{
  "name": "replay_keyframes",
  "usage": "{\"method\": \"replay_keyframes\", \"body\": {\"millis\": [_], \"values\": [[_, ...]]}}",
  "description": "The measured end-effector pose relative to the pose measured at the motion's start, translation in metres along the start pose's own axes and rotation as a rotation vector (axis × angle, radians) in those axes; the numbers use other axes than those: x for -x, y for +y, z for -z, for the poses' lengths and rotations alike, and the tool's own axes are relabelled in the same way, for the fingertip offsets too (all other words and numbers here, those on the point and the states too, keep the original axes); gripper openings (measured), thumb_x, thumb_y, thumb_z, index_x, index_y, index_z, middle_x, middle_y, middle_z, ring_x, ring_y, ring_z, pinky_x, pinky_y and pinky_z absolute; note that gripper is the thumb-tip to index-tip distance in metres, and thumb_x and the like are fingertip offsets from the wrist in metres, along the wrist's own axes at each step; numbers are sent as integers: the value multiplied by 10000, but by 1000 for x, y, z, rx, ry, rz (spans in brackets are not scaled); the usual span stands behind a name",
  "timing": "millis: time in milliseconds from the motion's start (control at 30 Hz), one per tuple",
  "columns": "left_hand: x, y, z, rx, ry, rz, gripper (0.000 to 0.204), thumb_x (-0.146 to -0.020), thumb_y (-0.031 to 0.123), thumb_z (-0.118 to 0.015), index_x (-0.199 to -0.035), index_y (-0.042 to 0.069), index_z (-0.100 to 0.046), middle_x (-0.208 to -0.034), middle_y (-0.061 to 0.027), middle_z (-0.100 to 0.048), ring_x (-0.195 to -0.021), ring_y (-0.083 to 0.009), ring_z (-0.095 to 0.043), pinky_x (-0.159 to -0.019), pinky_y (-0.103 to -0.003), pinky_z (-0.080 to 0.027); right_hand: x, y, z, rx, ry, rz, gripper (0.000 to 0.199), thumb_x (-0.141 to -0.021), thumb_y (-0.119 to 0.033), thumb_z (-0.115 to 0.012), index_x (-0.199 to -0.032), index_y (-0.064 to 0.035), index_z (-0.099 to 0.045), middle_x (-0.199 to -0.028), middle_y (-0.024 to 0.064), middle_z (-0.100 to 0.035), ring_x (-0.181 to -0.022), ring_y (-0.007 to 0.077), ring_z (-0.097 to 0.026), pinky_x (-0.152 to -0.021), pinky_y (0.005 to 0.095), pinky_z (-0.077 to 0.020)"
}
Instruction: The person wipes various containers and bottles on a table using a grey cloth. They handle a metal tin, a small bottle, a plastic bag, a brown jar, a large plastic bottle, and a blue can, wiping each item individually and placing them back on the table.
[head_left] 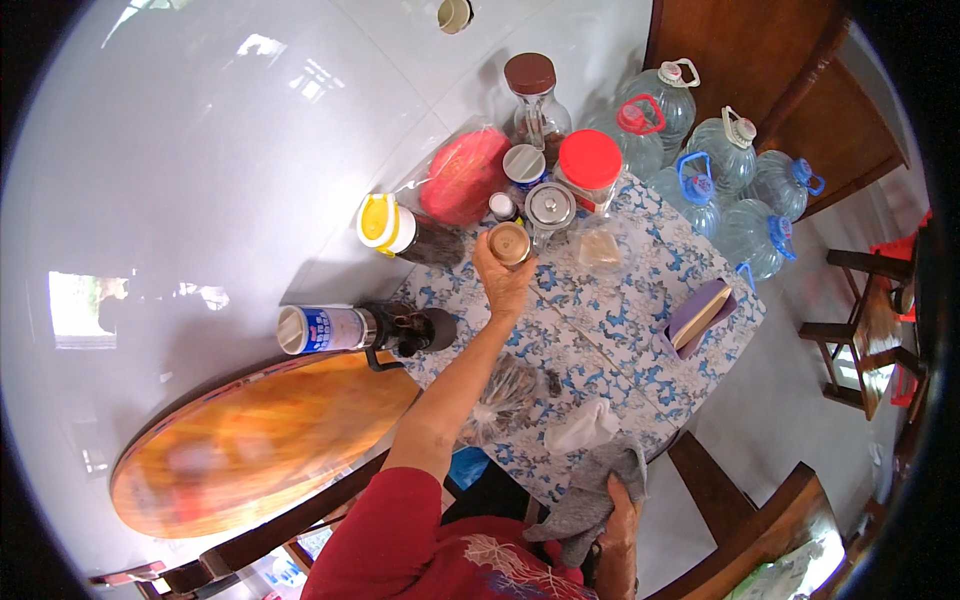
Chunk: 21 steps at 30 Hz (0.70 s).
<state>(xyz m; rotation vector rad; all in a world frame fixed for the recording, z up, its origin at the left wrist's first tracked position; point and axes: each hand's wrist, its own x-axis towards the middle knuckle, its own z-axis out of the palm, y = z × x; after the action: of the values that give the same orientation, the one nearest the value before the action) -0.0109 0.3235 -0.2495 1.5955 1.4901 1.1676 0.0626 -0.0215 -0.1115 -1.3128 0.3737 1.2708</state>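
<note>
My left hand [506,284] reaches across the table with its fingers wrapped round a small container with a round brown lid [510,243]. Right beside that container stand a clear glass pot with a metal lid [550,206] and a small white-capped bottle [502,206]. Low at the right, close to my body, my right hand [622,515] grips a grey cloth [590,497], which hangs in folds over the table's near edge. A crumpled white cloth [584,427] lies just beyond it.
Behind my left hand are a red-lidded jar [589,160], a brown-lidded jug [530,74], a red bagged bundle [466,178] and a yellow-topped container [379,222]. Several water bottles [735,150] stand at the right. A purple box [699,318] sits on the patterned tablecloth [610,335].
</note>
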Motion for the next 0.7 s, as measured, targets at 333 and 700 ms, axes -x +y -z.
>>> {"method": "replay_keyframes", "body": {"millis": [333,700], "values": [[9,-19,53,197,269,312,961,-625,166,-802,-1355,33,-192,-1274,-176,-267,-1113,-285,-374,-880,-394,-418,5,0,-3,72,19,28,420,-805,-227,-621,-1153,-4,-549,-1020,101,-597,-916,237,-577,-751,388,-478],[-73,5,82,301,446,22,834,-551,87,-851,-1215,6,-351,-1174,-139,-449,-1081,-235,-469,-959,-369,-388,12,10,14,47,-21,22,449,-797,-220,-628,-1188,-19,-535,-1059,106,-587,-936,255,-572,-776,398,-473]]}}
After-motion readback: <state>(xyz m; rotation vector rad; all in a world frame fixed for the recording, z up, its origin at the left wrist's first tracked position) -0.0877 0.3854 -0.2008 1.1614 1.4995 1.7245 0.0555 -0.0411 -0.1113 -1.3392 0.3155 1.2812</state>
